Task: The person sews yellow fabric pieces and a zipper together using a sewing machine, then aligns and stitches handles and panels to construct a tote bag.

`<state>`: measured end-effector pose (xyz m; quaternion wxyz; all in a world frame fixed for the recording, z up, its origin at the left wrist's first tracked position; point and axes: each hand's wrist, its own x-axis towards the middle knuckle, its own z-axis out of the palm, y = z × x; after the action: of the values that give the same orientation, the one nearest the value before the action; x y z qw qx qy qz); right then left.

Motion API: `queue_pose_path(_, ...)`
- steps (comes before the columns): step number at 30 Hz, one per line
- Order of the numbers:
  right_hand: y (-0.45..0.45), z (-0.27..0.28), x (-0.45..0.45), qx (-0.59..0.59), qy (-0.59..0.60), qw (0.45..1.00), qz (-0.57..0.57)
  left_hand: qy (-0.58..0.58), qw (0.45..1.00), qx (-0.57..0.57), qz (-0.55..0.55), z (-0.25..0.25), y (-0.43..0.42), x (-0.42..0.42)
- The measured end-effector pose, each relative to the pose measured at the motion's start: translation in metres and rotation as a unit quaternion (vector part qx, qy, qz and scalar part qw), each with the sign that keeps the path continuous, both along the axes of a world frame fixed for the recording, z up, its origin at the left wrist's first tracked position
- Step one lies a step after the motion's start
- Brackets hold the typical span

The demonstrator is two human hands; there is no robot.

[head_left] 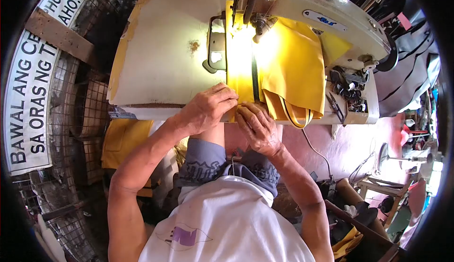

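Observation:
Yellow sheet material [293,68], smooth like leatherette, lies under the head of a sewing machine [312,11]. A dark zipper [255,73] runs down it toward me. My left hand [208,106] pinches the material's near left edge, thumb and fingers closed. Just to the right, my right hand [257,127] is closed on the same yellow material at the zipper's near end. The fingertips hide the exact grip. A bright lamp washes out the area around the needle. To the right, a yellow loop with dark edging [298,122] hangs over the table edge.
The worn white sewing table [165,40] carries scissors [336,108] and a heap of small dark parts [350,89] at right. More yellow material [120,144] hangs below left. A wire mesh wall with a sign [33,101] stands left. A cable [317,151] drops below the table.

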<state>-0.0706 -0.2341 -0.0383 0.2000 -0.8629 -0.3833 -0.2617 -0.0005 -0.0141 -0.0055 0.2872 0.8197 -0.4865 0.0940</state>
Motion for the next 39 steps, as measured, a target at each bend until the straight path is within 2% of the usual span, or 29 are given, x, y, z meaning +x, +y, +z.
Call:
queue_pose_path(4, -0.001, 0.001, -0.002, -0.014, 0.02, 1.0, -0.003, 0.018, 1.0, -0.01, 0.007, -0.001, -0.001, 0.003)
queue_pose_path(7, 0.002, -0.002, -0.013, -0.024, 0.021, 0.995, -0.094, 0.002, 1.0, -0.024, 0.01, -0.004, -0.001, 0.001)
queue_pose_path(10, 0.007, -0.001, -0.02, -0.003, 0.081, 0.986, -0.143, 0.012, 0.999, -0.028, 0.015, -0.004, -0.001, -0.001)
queue_pose_path(19, 0.007, -0.005, -0.02, -0.03, 0.053, 0.989, -0.133, 0.036, 0.996, -0.067, 0.049, -0.004, -0.003, -0.007)
queue_pose_path(23, 0.008, -0.002, -0.018, -0.048, 0.052, 0.988, -0.134, 0.003, 0.998, -0.05, 0.045, -0.005, -0.003, -0.007)
queue_pose_path(25, 0.01, 0.0, -0.019, -0.047, 0.057, 0.988, -0.136, -0.031, 0.998, -0.035, 0.033, -0.006, -0.005, -0.007)
queue_pose_path(32, 0.005, 0.006, -0.004, -0.041, 0.039, 0.996, -0.063, -0.025, 0.999, -0.03, 0.025, -0.006, -0.003, -0.006)
queue_pose_path(39, 0.002, -0.003, -0.004, -0.02, 0.064, 0.994, -0.081, -0.011, 0.998, -0.049, 0.03, -0.012, -0.002, -0.006)
